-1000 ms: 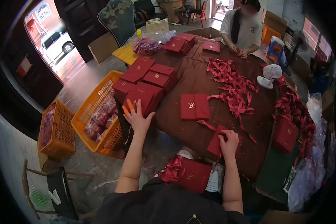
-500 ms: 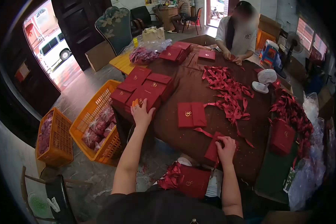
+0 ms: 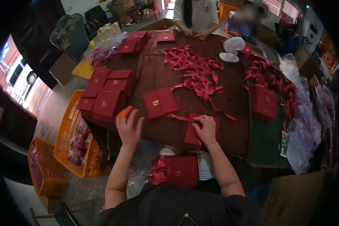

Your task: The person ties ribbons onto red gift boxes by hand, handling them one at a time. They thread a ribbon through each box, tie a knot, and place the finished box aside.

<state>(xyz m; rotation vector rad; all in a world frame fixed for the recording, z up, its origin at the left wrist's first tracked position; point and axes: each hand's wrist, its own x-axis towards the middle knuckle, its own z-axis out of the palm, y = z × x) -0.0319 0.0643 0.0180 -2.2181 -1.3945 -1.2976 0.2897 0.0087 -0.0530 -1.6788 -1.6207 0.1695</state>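
My left hand [image 3: 129,129] hangs in the air by the table's near left edge, fingers apart, with an orange covering on one fingertip and a ring. It is close to the stacked red gift boxes [image 3: 108,98] but does not hold any. My right hand [image 3: 205,130] grips a flat red gift box [image 3: 191,132] at the table's near edge, its fingers bent over the top. A ribbon end hangs from that box. Between the hands lies another red box [image 3: 164,106] with a gold emblem. On my lap rest a red box [image 3: 187,167] and bunched red ribbons [image 3: 158,169].
Loose red ribbons [image 3: 194,69] spread over the brown tablecloth [image 3: 235,132]. A white fan [image 3: 233,47] stands at the right. Across the table a person's hands [image 3: 197,34] work on something small. Orange crates [image 3: 60,148] with bagged contents sit at the left; plastic wrap [image 3: 303,124] hangs right.
My left hand has drawn back from the stacked boxes toward me. The right hand stays on its box. The whole view has swung to the right.
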